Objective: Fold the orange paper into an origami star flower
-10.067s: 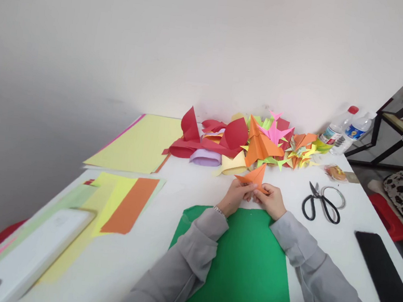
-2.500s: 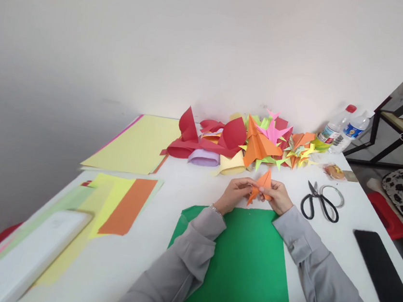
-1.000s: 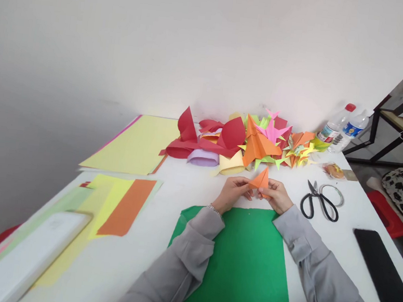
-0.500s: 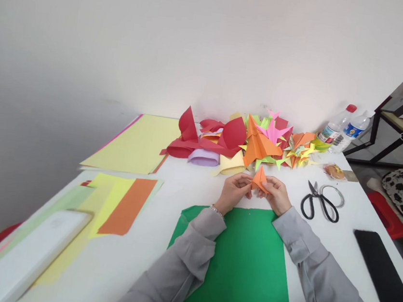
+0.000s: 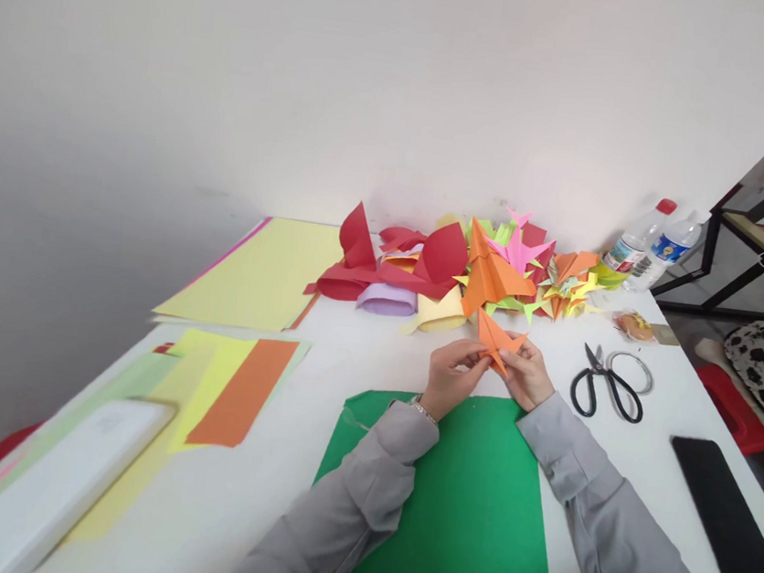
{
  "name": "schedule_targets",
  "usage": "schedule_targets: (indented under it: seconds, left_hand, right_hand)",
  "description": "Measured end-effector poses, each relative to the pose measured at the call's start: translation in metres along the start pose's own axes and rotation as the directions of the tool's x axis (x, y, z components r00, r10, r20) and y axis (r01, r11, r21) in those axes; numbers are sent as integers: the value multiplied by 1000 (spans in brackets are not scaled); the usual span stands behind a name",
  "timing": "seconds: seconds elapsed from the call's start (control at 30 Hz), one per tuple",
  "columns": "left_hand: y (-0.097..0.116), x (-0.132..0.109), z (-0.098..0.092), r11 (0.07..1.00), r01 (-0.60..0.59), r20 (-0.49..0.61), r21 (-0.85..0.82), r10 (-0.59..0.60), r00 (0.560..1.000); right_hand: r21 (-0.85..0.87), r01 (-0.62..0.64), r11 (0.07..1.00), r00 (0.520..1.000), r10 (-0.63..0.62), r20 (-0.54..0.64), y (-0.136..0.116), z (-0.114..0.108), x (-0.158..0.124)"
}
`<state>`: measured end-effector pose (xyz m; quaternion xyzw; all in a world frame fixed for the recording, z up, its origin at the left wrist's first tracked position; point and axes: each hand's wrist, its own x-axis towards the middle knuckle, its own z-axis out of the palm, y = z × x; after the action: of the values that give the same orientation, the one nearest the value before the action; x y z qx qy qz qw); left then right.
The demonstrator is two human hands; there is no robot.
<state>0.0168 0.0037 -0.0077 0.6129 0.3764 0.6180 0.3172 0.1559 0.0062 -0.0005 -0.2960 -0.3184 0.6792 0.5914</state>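
A small folded orange paper (image 5: 495,334) with several pointed ends is held up between my two hands, above the back edge of a green sheet (image 5: 473,508). My left hand (image 5: 453,376) is closed, pinching the lower left part of the folded paper. On the other side my right hand (image 5: 527,375) grips its right part, thumb in front. Behind them lies a heap of folded paper pieces, among them a large orange folded piece (image 5: 490,276), a pink one (image 5: 517,249) and curled red paper (image 5: 444,255).
Scissors (image 5: 602,385) lie right of my hands beside a metal ring (image 5: 644,376). A black phone (image 5: 732,519) is near the right edge, two bottles (image 5: 666,250) at the back right. Left are yellow sheets (image 5: 252,272), an orange strip (image 5: 242,395) and a white device (image 5: 66,481).
The folded orange paper has turned, and its points now spread to the upper left and right. My left hand has shifted slightly right and down; both hands still grip the paper.
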Motion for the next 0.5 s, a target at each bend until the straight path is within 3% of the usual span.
schedule_targets:
  seconds: [0.17, 0.5]
  left_hand:
    - [4, -2, -1, 983, -119, 33, 143, 115, 993]
    - [5, -5, -2, 985, -73, 132, 158, 52, 990]
  right_hand:
    - [-58, 2, 998, 999, -4, -32, 0, 3, -1]
    - [-76, -45, 996, 995, 38, -87, -2, 1, 0]
